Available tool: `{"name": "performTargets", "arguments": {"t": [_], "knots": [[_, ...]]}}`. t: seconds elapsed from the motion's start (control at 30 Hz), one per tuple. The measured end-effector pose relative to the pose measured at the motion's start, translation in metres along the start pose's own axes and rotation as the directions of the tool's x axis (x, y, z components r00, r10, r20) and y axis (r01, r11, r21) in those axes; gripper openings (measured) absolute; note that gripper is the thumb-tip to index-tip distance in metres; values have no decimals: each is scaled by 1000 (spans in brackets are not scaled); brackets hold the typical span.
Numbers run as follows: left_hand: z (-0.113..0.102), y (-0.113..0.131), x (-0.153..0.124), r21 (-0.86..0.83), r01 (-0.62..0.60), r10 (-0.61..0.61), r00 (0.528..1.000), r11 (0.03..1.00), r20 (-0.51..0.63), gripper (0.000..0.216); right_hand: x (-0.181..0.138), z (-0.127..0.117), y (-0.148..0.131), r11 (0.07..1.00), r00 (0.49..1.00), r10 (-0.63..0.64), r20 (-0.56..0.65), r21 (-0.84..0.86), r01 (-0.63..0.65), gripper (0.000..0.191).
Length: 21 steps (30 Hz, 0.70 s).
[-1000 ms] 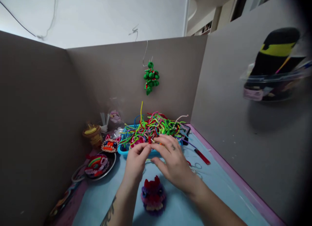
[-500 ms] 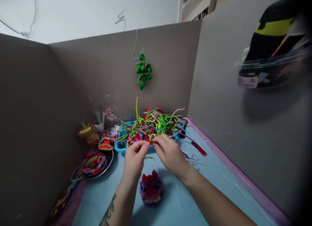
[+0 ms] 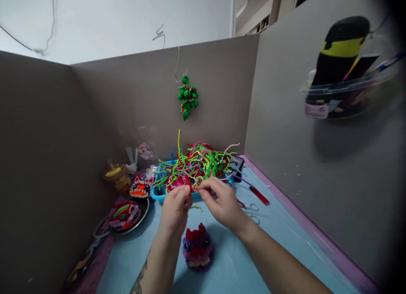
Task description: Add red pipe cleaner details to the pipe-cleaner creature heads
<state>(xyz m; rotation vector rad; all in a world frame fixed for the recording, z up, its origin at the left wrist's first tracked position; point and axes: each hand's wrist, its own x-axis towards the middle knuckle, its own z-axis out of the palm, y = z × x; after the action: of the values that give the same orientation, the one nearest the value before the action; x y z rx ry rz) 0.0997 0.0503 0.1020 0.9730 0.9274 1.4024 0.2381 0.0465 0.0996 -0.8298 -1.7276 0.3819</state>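
Observation:
A small piece of red pipe cleaner (image 3: 192, 187) is pinched between my two hands, in front of the blue basket (image 3: 157, 197). My left hand (image 3: 176, 204) is closed around its left end, thumb on top. At its other end, my right hand (image 3: 219, 201) is closed in a fingertip pinch; the exact part it grips is small. Below the hands, a red, purple and pink fuzzy pipe-cleaner figure (image 3: 198, 248) with blue eyes sits on the blue table cover. The basket overflows with many-coloured pipe cleaners (image 3: 206, 160).
Scissors (image 3: 253, 207) and a red-handled tool (image 3: 259, 195) lie on the right. To the left are a round dish (image 3: 145, 210) of fuzzy pieces, an orange-faced figure (image 3: 140, 189) and a brown pot (image 3: 122, 182). A green ornament (image 3: 187, 98) hangs on the back panel; a clear holder (image 3: 336, 95) is on the right wall.
My left hand has rolled so its fingers close more around the red piece, and the hands are slightly farther apart. The whole view has shifted a little; the fuzzy figure stays in place.

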Motion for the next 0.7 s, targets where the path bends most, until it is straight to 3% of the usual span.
{"name": "performTargets", "arguments": {"t": [0.13,0.3,0.47,0.6,0.7], "knots": [[-2,-7,1,88,-32,31,999,996,14,26,0,4,5,994,995,77,-69,82,-71,12],[-4,-18,3,129,-77,86,994,989,-66,23,-2,14,12,941,974,208,-92,290,-174,12],[5,-15,-5,208,-147,175,977,967,-120,24,-4,29,19,716,886,464,-10,593,-369,9],[8,-14,-8,271,-177,210,973,946,-98,25,-2,33,18,539,822,564,72,723,-433,9],[4,-14,-6,255,-164,195,976,953,-102,24,0,27,16,537,830,546,114,714,-450,12]]}}
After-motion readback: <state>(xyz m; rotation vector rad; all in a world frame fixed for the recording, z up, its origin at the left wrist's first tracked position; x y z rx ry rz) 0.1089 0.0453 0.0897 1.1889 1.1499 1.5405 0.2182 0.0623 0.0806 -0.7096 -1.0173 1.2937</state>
